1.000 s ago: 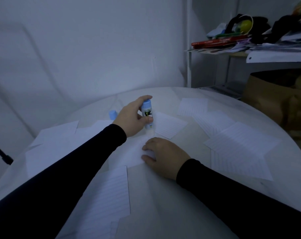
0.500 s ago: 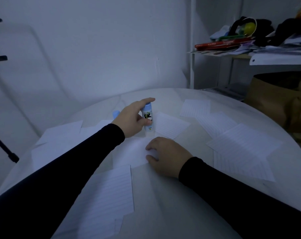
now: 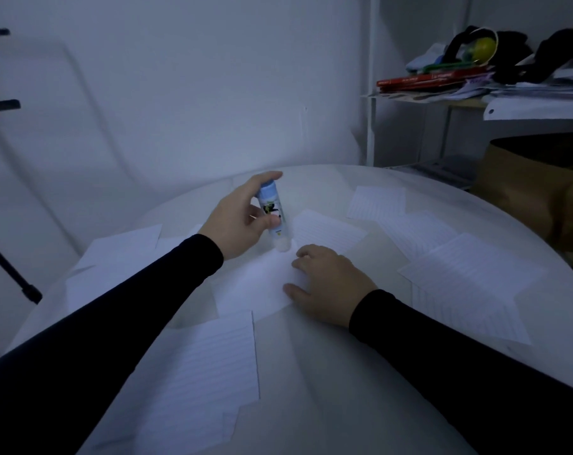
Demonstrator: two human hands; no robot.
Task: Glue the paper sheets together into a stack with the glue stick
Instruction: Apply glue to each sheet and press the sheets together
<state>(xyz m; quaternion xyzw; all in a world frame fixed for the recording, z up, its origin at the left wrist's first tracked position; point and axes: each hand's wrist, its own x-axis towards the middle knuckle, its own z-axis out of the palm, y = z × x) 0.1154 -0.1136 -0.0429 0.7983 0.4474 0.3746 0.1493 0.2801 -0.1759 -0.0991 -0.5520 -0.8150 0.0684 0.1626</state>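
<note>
- The left hand (image 3: 237,221) grips the glue stick (image 3: 274,215), fingers and thumb curled round its barrel and the forefinger lying over its blue top end.
- The glue stick stands nearly upright, leaning a little, with its pale glue tip pointing down at the far edge of the centre sheet (image 3: 255,287); the light is dim, so whether the tip touches the paper or sits just above it is hard to tell.
- The right hand (image 3: 327,284) lies palm-down on the right end of that same sheet, fingers loosely bent and pressing the paper flat, holding nothing.
- The two hands are near each other, the glue tip just beyond the right hand's fingertips.
- More lined paper sheets are scattered around: one near the body (image 3: 193,382), one just behind the glue stick (image 3: 327,233), several on the right side (image 3: 469,277), and some plain-looking ones on the left (image 3: 124,251).
- All of it rests on a round white table (image 3: 327,389).
- Both arms wear black sleeves (image 3: 107,339).
- Behind the table is a pale wall (image 3: 180,93); to the right, a white shelf (image 3: 426,100) carries red books, papers and dark cloth items, with a brown paper bag (image 3: 534,192) below it.
</note>
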